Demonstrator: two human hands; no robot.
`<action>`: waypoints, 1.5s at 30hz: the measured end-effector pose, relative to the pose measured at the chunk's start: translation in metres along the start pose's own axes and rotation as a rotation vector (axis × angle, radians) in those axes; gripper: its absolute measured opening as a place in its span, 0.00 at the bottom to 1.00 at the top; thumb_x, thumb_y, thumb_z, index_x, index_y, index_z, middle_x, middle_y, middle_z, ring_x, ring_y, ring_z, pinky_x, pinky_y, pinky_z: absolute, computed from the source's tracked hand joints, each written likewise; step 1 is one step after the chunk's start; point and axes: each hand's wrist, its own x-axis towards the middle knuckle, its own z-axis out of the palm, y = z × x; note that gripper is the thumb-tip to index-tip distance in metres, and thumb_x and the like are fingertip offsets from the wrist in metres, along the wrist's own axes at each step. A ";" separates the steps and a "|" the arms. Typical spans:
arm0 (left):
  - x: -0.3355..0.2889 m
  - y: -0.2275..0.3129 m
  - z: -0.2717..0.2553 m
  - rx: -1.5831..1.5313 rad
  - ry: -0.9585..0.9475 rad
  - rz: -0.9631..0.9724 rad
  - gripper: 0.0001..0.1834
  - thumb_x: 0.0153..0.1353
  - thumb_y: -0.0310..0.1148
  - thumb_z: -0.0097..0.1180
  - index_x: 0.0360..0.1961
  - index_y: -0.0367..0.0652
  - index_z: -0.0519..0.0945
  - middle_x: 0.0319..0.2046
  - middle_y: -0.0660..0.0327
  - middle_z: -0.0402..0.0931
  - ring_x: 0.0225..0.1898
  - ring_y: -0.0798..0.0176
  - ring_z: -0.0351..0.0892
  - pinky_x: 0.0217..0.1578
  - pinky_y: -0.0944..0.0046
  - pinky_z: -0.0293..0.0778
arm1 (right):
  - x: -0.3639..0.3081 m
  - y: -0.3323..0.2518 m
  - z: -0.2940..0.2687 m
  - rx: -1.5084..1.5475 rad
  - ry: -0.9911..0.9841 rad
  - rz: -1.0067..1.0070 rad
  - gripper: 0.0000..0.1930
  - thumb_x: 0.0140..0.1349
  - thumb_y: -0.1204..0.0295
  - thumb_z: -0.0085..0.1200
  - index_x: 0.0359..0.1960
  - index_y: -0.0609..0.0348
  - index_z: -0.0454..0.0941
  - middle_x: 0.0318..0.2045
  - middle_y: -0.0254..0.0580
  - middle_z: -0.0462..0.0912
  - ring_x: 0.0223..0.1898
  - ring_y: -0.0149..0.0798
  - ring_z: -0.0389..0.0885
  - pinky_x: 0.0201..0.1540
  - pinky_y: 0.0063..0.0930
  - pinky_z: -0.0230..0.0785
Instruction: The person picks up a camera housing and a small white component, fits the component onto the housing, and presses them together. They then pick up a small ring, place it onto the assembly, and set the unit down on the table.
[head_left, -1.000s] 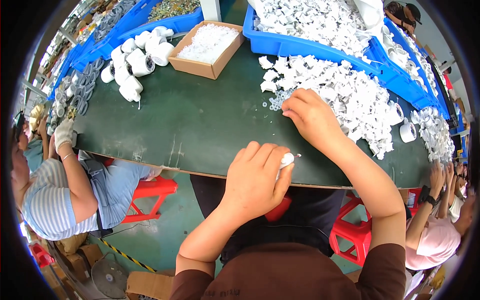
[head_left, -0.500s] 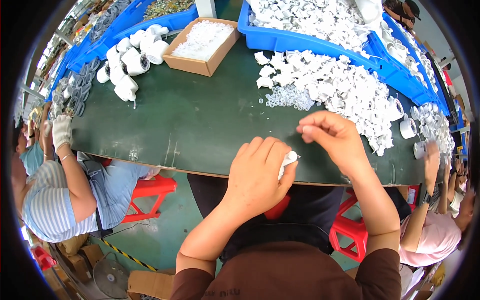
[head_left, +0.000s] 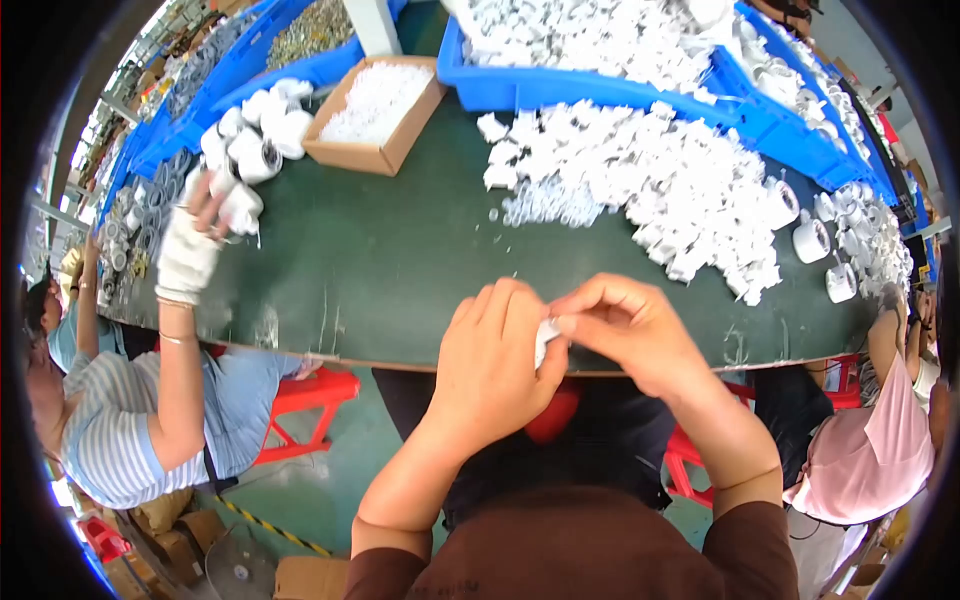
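Close to the table's near edge, my left hand (head_left: pixel 497 360) is wrapped round a small white plastic part (head_left: pixel 545 340), most of it hidden by the fingers. My right hand (head_left: pixel 635 330) pinches with thumb and forefinger at the part's upper end, touching it or nearly so. Whatever those fingertips hold is too small to make out. Beyond my hands lie a heap of small white plastic pieces (head_left: pixel 670 190) and a patch of little clear rings (head_left: pixel 550 203).
Blue bins (head_left: pixel 600 93) of white parts stand at the back right. A cardboard box (head_left: pixel 380 150) of small translucent pieces sits left of them. Beside it are white round housings (head_left: pixel 250 155), where a co-worker's gloved hand (head_left: pixel 190 250) reaches. Red stools (head_left: pixel 320 400) stand below the table edge.
My right hand has come down and left to meet the white part in my left hand. The co-worker's gloved hand at left has moved to the white housings. The view has shifted slightly.
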 end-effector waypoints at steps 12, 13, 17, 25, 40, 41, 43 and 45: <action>-0.013 0.004 0.006 0.034 0.151 0.006 0.18 0.48 0.25 0.68 0.39 0.43 0.74 0.36 0.57 0.78 0.38 0.48 0.78 0.37 0.52 0.71 | -0.002 0.014 0.018 0.045 0.047 0.007 0.06 0.69 0.77 0.58 0.45 0.61 0.78 0.43 0.38 0.83 0.46 0.28 0.81 0.51 0.24 0.75; -0.015 0.003 0.006 0.036 0.157 0.015 0.18 0.48 0.25 0.68 0.39 0.43 0.74 0.36 0.57 0.78 0.38 0.48 0.78 0.37 0.52 0.71 | -0.003 0.015 0.018 0.043 0.046 -0.002 0.06 0.69 0.77 0.58 0.45 0.61 0.78 0.43 0.38 0.83 0.46 0.28 0.81 0.51 0.24 0.75; -0.017 0.000 0.006 0.044 0.181 0.032 0.17 0.47 0.24 0.68 0.37 0.43 0.75 0.37 0.56 0.79 0.37 0.49 0.79 0.38 0.53 0.72 | -0.003 0.025 0.014 0.064 0.024 -0.087 0.06 0.70 0.79 0.56 0.46 0.63 0.80 0.48 0.39 0.84 0.49 0.29 0.82 0.54 0.24 0.75; -0.019 -0.012 -0.010 0.030 0.113 0.017 0.15 0.46 0.25 0.70 0.35 0.42 0.78 0.36 0.55 0.79 0.37 0.48 0.80 0.37 0.52 0.75 | 0.006 0.043 0.036 -0.080 0.045 -0.273 0.06 0.70 0.77 0.54 0.46 0.62 0.77 0.41 0.36 0.81 0.43 0.24 0.80 0.47 0.23 0.73; -0.024 -0.065 -0.046 0.653 0.191 -0.135 0.37 0.58 0.38 0.66 0.68 0.41 0.69 0.71 0.45 0.58 0.70 0.37 0.55 0.68 0.40 0.51 | -0.077 -0.046 -0.282 -1.845 1.479 -0.354 0.39 0.50 0.44 0.69 0.59 0.55 0.74 0.60 0.50 0.72 0.63 0.55 0.65 0.65 0.58 0.52; -0.022 -0.057 -0.037 0.652 0.207 -0.140 0.37 0.58 0.38 0.66 0.68 0.41 0.69 0.71 0.45 0.58 0.70 0.37 0.55 0.68 0.40 0.51 | -0.085 -0.047 -0.301 -1.920 1.441 -0.305 0.40 0.48 0.42 0.69 0.58 0.55 0.76 0.60 0.49 0.73 0.64 0.56 0.65 0.66 0.58 0.51; -0.021 -0.041 -0.027 0.494 0.100 -0.134 0.36 0.57 0.36 0.66 0.67 0.40 0.70 0.71 0.45 0.59 0.70 0.37 0.55 0.68 0.40 0.51 | -0.085 -0.050 -0.313 -1.773 1.298 -0.044 0.39 0.47 0.43 0.70 0.55 0.55 0.79 0.58 0.47 0.76 0.64 0.55 0.65 0.66 0.59 0.50; -0.020 -0.029 -0.021 0.398 0.093 -0.139 0.33 0.56 0.30 0.66 0.64 0.41 0.72 0.70 0.48 0.61 0.70 0.39 0.55 0.68 0.43 0.50 | -0.081 -0.057 -0.307 -1.603 1.249 0.115 0.38 0.46 0.44 0.71 0.56 0.53 0.79 0.57 0.44 0.78 0.64 0.55 0.66 0.66 0.59 0.50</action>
